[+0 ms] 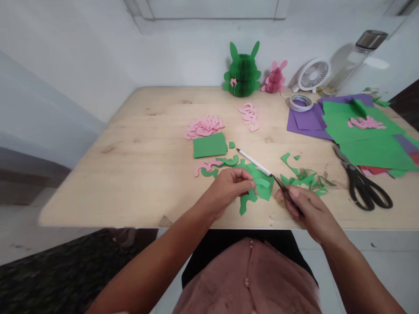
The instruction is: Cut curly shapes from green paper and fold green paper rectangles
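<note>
Pinching a green strip point(262, 183) at lower centre of the frame in the left hand point(231, 187), gripping a dark cutter point(284, 190) rightward in the right hand point(306, 207), risking a tear or knocked pen point(253, 161) from any slip.

A pale, knotted wooden tabletop point(147, 152)

Along its back stand a green honeycomb paper rabbit point(244, 76), a smaller pink paper rabbit point(274, 80), a round white fan point(314, 75) and a clear silver-capped bottle point(350, 67). Purple and green paper sheets point(375, 152) lie at right, near large black-handled scissors point(351, 168). Curved pink paper cutouts point(204, 127) lie centrally, ragged green paper scraps point(306, 179) nearer the front.
</note>
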Motion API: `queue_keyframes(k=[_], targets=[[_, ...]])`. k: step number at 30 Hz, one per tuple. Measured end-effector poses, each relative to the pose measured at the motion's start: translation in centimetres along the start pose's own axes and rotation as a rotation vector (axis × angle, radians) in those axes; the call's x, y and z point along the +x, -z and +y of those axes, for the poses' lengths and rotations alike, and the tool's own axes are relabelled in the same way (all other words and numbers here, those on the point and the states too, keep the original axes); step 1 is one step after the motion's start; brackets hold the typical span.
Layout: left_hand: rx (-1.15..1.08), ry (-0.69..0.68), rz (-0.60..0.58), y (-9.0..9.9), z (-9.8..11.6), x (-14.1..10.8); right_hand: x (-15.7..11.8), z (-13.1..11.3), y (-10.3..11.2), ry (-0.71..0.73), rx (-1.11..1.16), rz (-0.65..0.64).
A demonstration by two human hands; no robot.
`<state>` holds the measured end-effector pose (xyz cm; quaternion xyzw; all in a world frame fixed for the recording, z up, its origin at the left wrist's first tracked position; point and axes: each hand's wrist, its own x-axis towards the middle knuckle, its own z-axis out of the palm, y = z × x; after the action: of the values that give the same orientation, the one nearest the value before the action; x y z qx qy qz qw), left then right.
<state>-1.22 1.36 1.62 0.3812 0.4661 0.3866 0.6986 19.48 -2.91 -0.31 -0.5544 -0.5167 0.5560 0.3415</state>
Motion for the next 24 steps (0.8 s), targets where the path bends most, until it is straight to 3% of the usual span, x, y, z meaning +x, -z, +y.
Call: queue_keyframes(k=[8,24], targets=[[0.029,0.084,-0.095,0.5,0.2,0.7,-0.8,-0.1,-0.1,-0.067,-0.111,-0.16],[0.017,0.158,-0.165,-0.4,0.5,0.6,-0.2,0.0,-0.6,-0.129,-0.099,-0.145]])
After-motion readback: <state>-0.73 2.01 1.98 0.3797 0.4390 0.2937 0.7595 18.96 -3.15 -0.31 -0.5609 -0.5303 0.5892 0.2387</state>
